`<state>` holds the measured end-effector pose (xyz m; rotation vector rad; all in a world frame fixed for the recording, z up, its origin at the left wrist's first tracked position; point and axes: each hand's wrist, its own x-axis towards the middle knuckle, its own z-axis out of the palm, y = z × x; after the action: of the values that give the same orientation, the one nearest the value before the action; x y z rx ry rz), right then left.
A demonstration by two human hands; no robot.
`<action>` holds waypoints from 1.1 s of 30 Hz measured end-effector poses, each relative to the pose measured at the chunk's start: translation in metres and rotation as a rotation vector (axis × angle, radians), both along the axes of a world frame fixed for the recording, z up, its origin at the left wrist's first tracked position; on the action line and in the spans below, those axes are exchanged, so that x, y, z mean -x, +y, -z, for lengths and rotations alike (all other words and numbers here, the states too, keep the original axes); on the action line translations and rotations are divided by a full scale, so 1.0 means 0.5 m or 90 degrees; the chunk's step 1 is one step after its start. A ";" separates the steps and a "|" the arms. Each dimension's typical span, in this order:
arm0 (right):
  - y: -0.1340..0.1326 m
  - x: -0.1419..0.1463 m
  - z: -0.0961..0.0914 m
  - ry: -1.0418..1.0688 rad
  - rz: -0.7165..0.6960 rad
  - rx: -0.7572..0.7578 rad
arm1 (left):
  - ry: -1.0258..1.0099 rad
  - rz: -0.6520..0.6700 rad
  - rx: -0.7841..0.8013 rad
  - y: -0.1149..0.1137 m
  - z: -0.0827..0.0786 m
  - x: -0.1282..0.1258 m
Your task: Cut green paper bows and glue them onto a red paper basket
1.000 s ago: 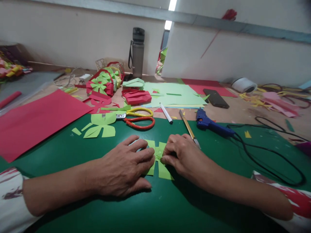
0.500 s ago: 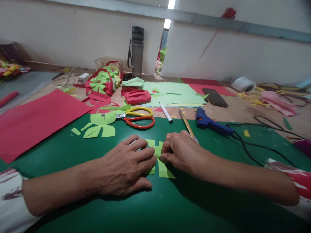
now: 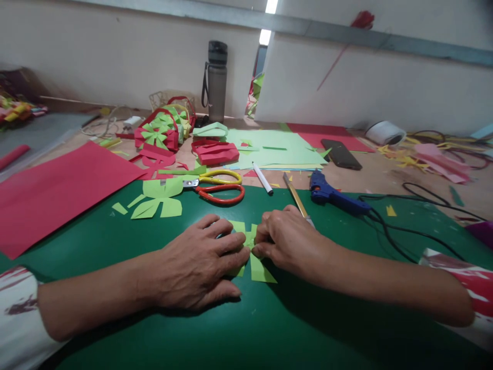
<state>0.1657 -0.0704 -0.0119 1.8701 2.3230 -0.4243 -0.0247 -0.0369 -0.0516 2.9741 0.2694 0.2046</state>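
Note:
A light green paper cutout [image 3: 257, 264] with several flaps lies on the dark green mat [image 3: 239, 329] in front of me. My left hand [image 3: 200, 267] lies palm down on its left part, fingers spread flat and pressing it onto the mat. My right hand [image 3: 287, 240] has its fingers curled, with the fingertips pinched on the middle of the cutout, touching the fingertips of the left hand. Most of the cutout is hidden under both hands.
Beyond the hands lie scissors [image 3: 215, 186] with yellow and red handles, a white marker [image 3: 263, 179], a craft knife [image 3: 296, 198] and a blue glue gun [image 3: 334, 196] with a black cord [image 3: 404, 226]. Another green cutout [image 3: 157, 198], a red sheet [image 3: 57, 187], a phone [image 3: 341, 154] and a bottle [image 3: 216, 82] are farther off.
My right hand slid slightly left and closed its pinch on the middle of the cutout. My left hand stayed pressed in place.

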 end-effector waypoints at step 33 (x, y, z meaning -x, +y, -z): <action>-0.062 -0.055 0.088 0.104 -0.252 -0.452 | -0.006 -0.006 0.008 -0.001 0.003 0.002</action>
<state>0.1934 -0.1012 -0.0558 1.5416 3.1457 0.3586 -0.0256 -0.0373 -0.0531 2.9587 0.2834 0.2170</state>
